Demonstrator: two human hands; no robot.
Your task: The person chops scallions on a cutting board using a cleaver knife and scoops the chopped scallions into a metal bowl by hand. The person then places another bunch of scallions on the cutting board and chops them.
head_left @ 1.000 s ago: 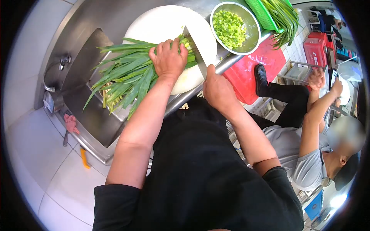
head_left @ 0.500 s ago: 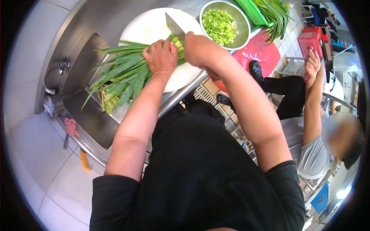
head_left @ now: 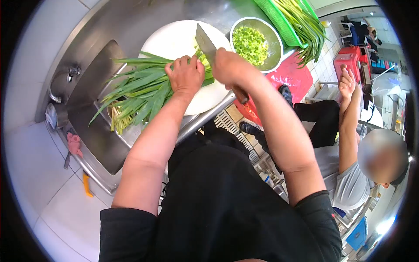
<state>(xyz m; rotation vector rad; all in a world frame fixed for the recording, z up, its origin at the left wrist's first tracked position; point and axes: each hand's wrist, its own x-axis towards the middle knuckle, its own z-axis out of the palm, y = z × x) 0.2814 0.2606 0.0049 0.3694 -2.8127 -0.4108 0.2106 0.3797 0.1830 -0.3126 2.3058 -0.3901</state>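
The bunch of green onions [head_left: 144,89] is lying across the round white board [head_left: 168,41], with the leafy ends flopping past its left side toward the steel sink [head_left: 94,131]. The person's left hand [head_left: 185,74] is clamped over the bunch on top of the board, fingers curled down, and the right hand [head_left: 231,67] is wrapped firmly around the knife [head_left: 204,43], its blade angled over the board. Can't tell if the edge is actually touching down. Honestly, the fingers would be the worry: that blade is just beside them, so a stalk rolling or a wet hand slipping could bring a nick. All that leaf weight off the board's side could also drag the bunch crooked and make for uneven cuts. Texture-wise, the leaves look long, flat and floppy, the stalks paler and rounder, the board smooth, the blade broad, thin metal. Just right of the board there's a round metal bowl [head_left: 276,51] of chopped greens [head_left: 248,43], little crisp-looking bits, and farther right a perforated green basket [head_left: 276,22], plastic by the look of it, with long greens [head_left: 301,26] drooping out.
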